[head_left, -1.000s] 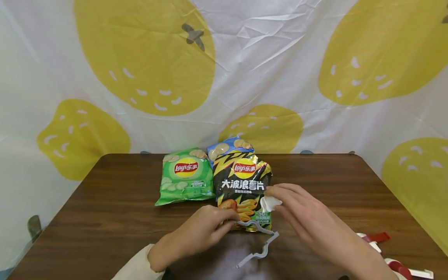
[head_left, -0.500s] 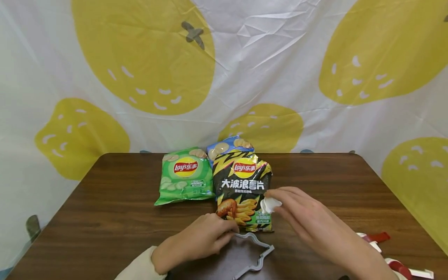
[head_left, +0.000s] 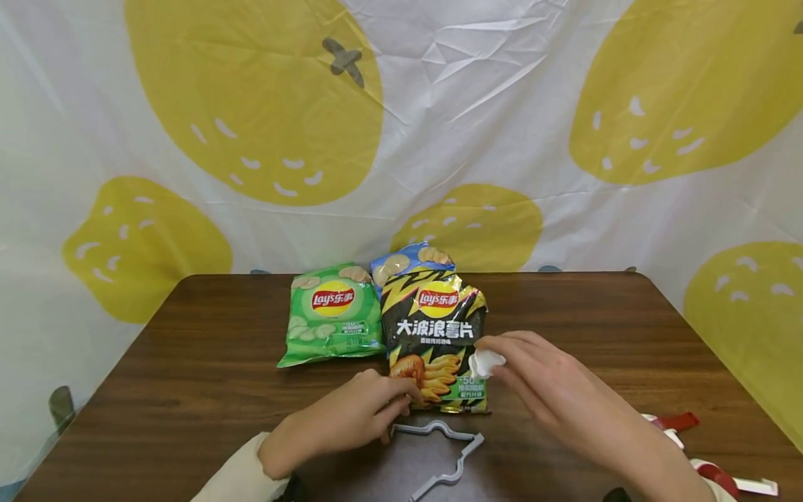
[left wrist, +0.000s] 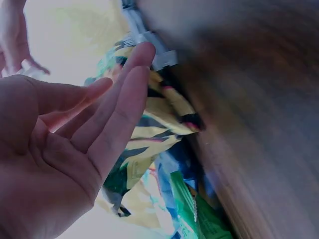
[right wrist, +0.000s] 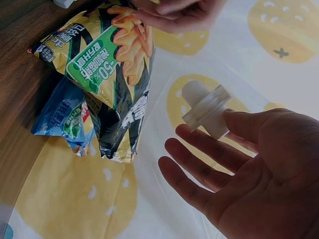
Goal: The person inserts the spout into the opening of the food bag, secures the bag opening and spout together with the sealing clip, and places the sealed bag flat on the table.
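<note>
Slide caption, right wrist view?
Right hand pinches a white piece; black bag, blue bag and left hand beyond.

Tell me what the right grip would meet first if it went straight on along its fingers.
The right grip, holding a white plastic flanged piece, would probably meet the black-and-yellow glossy chip bag first; depth between them is hard to judge.

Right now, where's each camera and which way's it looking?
Head: on the head, facing forward and down at the table and black bag; left hand and right hand show.
Left wrist: on that wrist, looking past the left hand's fingers toward the bag; right hand at the edge.
Right wrist: on that wrist, looking past the right hand, pinching a white piece, toward the bag; left hand at top.
Head and right wrist share the white piece.
</note>
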`<state>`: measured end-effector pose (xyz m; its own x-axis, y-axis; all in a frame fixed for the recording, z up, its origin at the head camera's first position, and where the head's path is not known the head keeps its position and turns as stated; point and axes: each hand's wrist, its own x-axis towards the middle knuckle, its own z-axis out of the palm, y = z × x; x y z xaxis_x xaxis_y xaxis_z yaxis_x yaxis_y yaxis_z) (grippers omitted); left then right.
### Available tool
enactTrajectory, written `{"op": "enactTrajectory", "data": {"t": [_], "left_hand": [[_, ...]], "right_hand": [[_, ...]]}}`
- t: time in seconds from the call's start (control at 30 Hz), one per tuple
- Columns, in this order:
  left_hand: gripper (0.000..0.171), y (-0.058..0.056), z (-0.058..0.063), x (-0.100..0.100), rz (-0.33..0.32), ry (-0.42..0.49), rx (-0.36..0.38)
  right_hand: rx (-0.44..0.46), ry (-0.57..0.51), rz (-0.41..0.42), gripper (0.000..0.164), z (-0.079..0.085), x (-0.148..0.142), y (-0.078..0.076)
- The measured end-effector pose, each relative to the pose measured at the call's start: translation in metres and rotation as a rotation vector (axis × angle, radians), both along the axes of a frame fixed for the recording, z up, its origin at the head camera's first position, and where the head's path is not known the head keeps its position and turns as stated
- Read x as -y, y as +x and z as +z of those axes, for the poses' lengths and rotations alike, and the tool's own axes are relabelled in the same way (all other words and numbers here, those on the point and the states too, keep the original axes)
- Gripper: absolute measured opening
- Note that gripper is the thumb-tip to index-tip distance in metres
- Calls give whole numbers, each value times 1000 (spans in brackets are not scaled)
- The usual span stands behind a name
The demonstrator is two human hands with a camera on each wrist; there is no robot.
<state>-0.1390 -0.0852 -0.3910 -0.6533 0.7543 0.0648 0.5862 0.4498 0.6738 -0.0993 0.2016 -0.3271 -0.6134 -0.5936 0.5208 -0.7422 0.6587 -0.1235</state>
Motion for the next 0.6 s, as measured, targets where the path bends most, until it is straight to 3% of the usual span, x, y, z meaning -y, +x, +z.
{"op": "enactTrajectory", "data": {"t": [0.1, 0.2, 0.43, 0.6], "left_hand": [[22, -2, 8, 4, 7, 48, 80], [23, -6, 16, 10, 23, 81, 74], [21, -19, 36, 15, 89, 120, -156], [19, -34, 49, 5, 124, 166, -238]], "right_hand": [[2, -2, -9, 42, -1, 1, -1], [27, -2, -21, 43, -2, 2, -3], [79, -13, -41, 30, 1, 7, -19], [54, -42, -58, 19, 12, 8, -38]]}}
